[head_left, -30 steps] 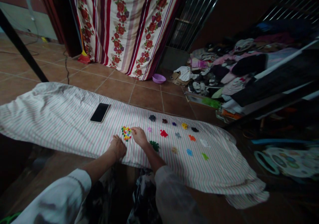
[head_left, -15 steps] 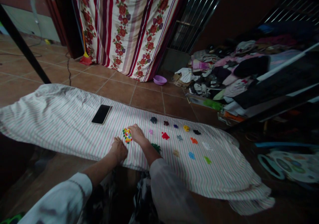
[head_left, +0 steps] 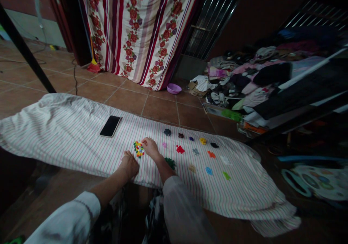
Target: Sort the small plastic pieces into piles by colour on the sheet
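A striped white cloth (head_left: 59,128) lies across the tiled floor. On it sits a mixed heap of small coloured pieces (head_left: 139,149). My right hand (head_left: 150,148) rests on the cloth, its fingertips touching the heap's right side. My left hand (head_left: 129,164) lies curled on the cloth just below the heap, holding nothing that I can see. To the right, small piles sorted by colour are spread out: grey (head_left: 167,132), red (head_left: 179,149), dark green (head_left: 170,162), yellow (head_left: 202,141), orange (head_left: 210,154), blue (head_left: 208,170), light green (head_left: 225,175).
A black phone (head_left: 110,126) lies on the cloth to the upper left. A floral striped curtain (head_left: 141,26) hangs behind. A purple bowl (head_left: 174,88) sits on the floor. Heaped clothes (head_left: 244,81) fill the right side. A dark pole (head_left: 25,50) slants at left.
My right hand has shifted slightly up and left along the heap's edge. The left hand stays curled in place. The view has moved a little.
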`<state>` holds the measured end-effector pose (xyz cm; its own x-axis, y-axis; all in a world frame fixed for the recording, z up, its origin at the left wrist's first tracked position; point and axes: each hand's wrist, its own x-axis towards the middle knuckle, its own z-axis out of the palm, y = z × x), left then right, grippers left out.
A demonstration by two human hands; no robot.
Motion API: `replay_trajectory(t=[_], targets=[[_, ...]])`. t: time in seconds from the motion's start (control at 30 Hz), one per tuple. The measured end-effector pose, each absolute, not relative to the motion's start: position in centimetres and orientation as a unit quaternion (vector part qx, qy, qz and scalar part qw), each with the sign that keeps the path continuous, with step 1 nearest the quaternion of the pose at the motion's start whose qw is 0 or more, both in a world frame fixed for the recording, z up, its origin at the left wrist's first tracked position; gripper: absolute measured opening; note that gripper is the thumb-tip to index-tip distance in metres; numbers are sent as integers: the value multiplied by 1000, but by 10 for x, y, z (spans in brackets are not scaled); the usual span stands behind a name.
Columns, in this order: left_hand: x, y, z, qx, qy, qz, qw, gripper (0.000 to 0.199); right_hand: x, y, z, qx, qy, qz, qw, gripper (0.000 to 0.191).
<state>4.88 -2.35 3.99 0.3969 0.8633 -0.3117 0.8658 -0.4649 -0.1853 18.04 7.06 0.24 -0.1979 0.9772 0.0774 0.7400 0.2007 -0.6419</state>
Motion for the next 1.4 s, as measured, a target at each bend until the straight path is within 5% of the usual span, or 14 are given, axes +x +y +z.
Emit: replay_trajectory(t=[0.23, 0.8, 1.4], targets=[[50, -23, 43, 836, 516, -187, 1, 45, 181, 68, -1, -621, -685, 247, 290, 27], [49, -22, 58, 847, 486, -215, -15, 37, 206, 54, 15, -645, -651, 263, 300, 22], [48, -25, 64, 856, 471, -213, -19, 31, 292, 51, 20, -654, -599, 217, 409, 27]])
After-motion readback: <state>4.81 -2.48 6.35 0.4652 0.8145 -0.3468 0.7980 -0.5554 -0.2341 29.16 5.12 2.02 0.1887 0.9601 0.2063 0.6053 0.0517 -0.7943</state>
